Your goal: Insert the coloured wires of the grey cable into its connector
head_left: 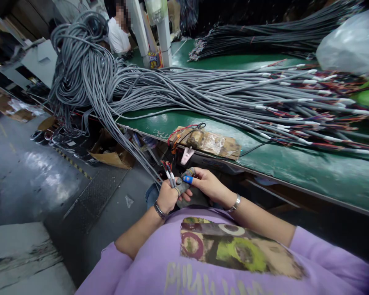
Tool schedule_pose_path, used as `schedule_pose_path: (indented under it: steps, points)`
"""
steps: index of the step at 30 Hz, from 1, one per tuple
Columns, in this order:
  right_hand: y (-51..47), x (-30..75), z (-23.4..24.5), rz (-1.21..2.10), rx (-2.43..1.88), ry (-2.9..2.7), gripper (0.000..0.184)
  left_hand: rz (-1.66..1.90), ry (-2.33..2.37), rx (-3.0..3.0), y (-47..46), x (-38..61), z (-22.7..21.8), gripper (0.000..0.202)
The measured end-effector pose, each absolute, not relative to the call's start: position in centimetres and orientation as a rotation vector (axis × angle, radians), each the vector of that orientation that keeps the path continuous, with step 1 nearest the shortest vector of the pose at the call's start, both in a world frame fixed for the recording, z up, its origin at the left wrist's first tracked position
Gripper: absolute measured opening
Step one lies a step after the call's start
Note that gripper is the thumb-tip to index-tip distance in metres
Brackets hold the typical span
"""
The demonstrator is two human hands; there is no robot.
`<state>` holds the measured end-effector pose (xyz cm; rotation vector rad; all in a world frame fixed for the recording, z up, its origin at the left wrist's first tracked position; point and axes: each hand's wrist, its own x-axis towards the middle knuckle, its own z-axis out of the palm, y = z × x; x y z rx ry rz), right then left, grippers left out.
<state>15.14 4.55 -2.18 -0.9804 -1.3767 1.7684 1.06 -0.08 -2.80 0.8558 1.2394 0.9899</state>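
Observation:
Grey multi-core cables [171,180] are gripped in my left hand [167,197], their white-wrapped ends and fanned coloured wires pointing up past the thumb. The fingers are closed around them, and grey finger covers show on some fingertips. My right hand [210,184] is closed in a pinch right beside the left fingertips, with blue tape on one digit and a grey cover on another. What lies between its fingertips, if anything, is too small to tell. Both hands are in front of my lap, just below the bench edge.
A large bundle of grey cables [172,88] stretches across the green bench [153,121]. At the bench edge are a taped wooden block [213,143] and a pink clip [187,155]. Black cables [264,39], a plastic bag [353,43] and a person [118,37] are farther back. A cardboard box [112,151] stands below.

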Motion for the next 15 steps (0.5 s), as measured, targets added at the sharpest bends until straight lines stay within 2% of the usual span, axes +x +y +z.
schedule_pose_path:
  steps: [7, 15]
  points:
    - [4.22, 15.32, -2.89, 1.693, -1.109, -1.297, 0.035, 1.114, 1.261, 0.794, -0.17, 1.08, -2.98, 0.033]
    - [4.04, 15.38, -2.16, 1.769, -1.046, -1.210, 0.033, 1.155, 1.256, 0.775, -0.25, 1.19, -2.81, 0.033]
